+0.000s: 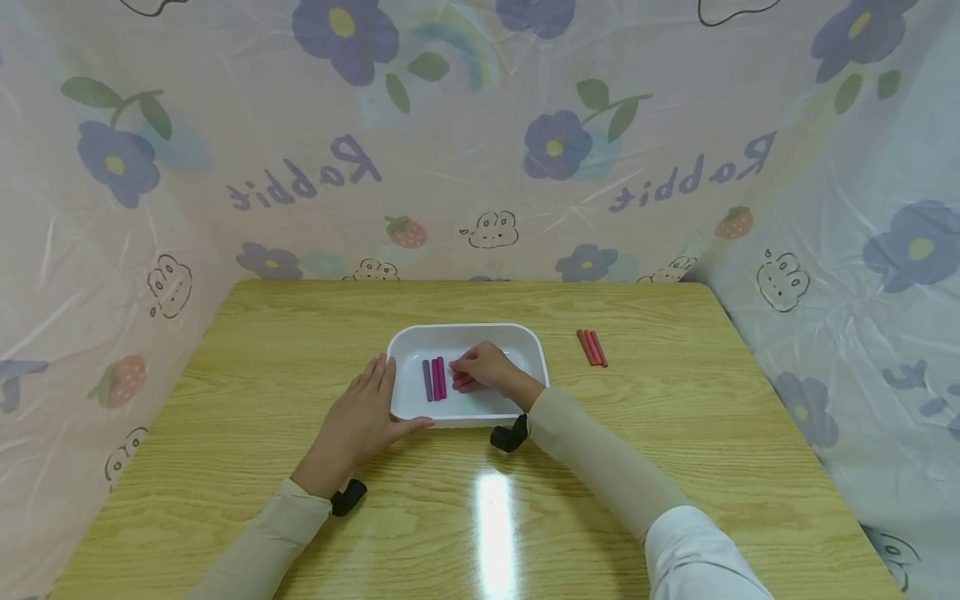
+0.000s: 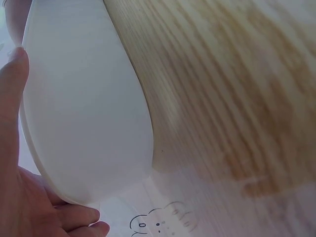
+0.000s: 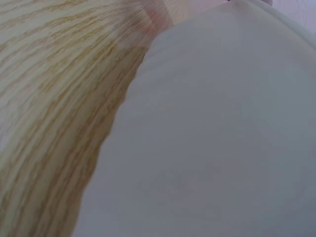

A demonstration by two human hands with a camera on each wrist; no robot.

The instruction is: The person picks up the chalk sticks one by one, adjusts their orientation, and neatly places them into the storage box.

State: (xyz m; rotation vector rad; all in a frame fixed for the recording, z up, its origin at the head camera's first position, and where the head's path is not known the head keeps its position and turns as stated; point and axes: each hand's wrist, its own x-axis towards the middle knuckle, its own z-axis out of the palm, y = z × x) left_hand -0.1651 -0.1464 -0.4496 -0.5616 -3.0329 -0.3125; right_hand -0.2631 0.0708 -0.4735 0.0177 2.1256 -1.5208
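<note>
A white rectangular tray (image 1: 468, 422) sits on the table. My left hand (image 1: 366, 421) grips its left end, fingers along the side rim and thumb over the front edge; the left wrist view also shows the thumb (image 2: 15, 74) at the rim. Inside the tray, a greyish-purple crayon-like stick (image 1: 427, 381) and two magenta crayon-like sticks (image 1: 438, 379) lie side by side. To their right, my right hand (image 1: 487, 367) reaches in and pinches a reddish crayon-like stick, partly hidden by the fingers. More reddish sticks (image 1: 465, 384) lie beneath that hand.
Three red and brownish-red sticks (image 1: 592, 347) lie on the wooden table (image 1: 637, 433) to the right of the tray. Behind the table hangs a patterned cloth (image 1: 450, 183), with more of it along both sides. Each wrist carries a black device (image 1: 510, 434).
</note>
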